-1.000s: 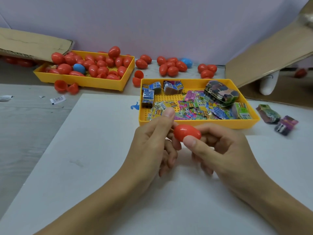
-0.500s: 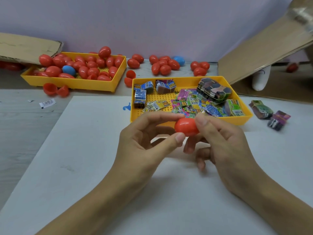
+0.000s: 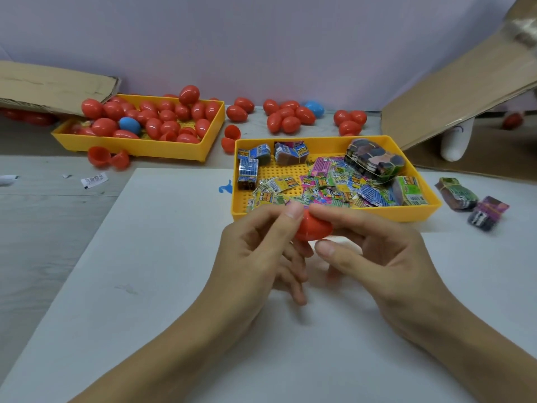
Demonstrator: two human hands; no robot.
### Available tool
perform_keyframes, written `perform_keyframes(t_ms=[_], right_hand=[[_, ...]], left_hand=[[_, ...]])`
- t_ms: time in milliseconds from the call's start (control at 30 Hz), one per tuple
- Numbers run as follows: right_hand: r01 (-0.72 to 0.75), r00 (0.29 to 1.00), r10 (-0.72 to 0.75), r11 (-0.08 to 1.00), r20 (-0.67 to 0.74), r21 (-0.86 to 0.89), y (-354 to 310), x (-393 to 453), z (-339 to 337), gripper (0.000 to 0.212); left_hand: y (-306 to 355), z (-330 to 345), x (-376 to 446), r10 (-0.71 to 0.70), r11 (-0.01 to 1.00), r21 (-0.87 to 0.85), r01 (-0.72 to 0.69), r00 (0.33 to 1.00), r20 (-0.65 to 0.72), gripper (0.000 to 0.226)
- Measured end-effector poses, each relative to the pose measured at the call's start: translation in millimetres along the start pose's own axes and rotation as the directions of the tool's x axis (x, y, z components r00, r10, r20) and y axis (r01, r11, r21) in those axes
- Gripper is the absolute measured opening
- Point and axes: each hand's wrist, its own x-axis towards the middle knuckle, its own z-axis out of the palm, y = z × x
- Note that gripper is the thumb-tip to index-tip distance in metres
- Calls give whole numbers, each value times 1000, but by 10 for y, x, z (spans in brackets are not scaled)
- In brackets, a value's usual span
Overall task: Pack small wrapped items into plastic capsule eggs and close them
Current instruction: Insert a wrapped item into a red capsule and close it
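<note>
White mat (image 3: 145,271) bare leftward; left hand (image 3: 255,257) and right hand (image 3: 374,257) grips pinching red egg (image 3: 315,228).

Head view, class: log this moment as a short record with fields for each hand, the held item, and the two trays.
left hand: gripping the red egg
right hand: gripping the same egg
red egg: held above the white sheet
near tray: small wrapped packets
far tray: red eggs, one blue
</note>
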Motion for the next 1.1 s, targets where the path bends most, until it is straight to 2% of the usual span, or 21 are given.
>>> perform_keyframes(t_ms=[100,200,267,300,400,467,567,633,733,867,967,1033,1100], right_hand=[[-34,999,37,996,-36,82,9,4,-29,39],[-140,984,157,973,-83,181,2,30,-56,29],[-164,980,179,974,-86,153,-14,50,-27,50],[-153,982,165,980,-95,129,-16,53,-11,53],[-112,983,125,989,-137,99,-29,46,13,30],[-91,983,106,990,-149,103,-30,33,10,22],[-63,981,86,989,-173,137,-78,10,29,24],[-19,970,42,995,-240,99,-101,21,27,24],[73,938,-59,997,-340,27,-168,68,7,20],[192,890,-180,981,-420,-13,-364,204,11,24],[313,864,-298,949,-407,-30,-555,391,50,25],[337,841,-267,939,-471,68,-707,549,99,18],[339,805,-218,932,-551,126,-829,697,144,22]], left_hand=[[4,-23,-6,42,998,-55,-40,999,29,20],[-8,-37,-25,100,992,-85,-96,993,54,32],[-29,-28,-36,143,989,-52,-140,987,72,37],[-39,-21,-40,169,986,-24,-167,982,83,37],[-54,-13,-48,206,977,34,-210,974,90,40],[-58,-20,-50,179,983,33,-181,982,59,40],[-5,34,-28,141,990,13,-140,989,-45,31],[42,126,23,137,990,33,-134,985,-102,26],[141,298,162,169,983,88,-159,979,-118,22],[384,504,391,193,981,-4,-194,978,-75,23],[604,564,551,251,960,-115,-255,967,-49,22],[776,566,615,313,934,-170,-314,949,-32,16],[914,545,647,388,904,-183,-386,921,-29,12]])
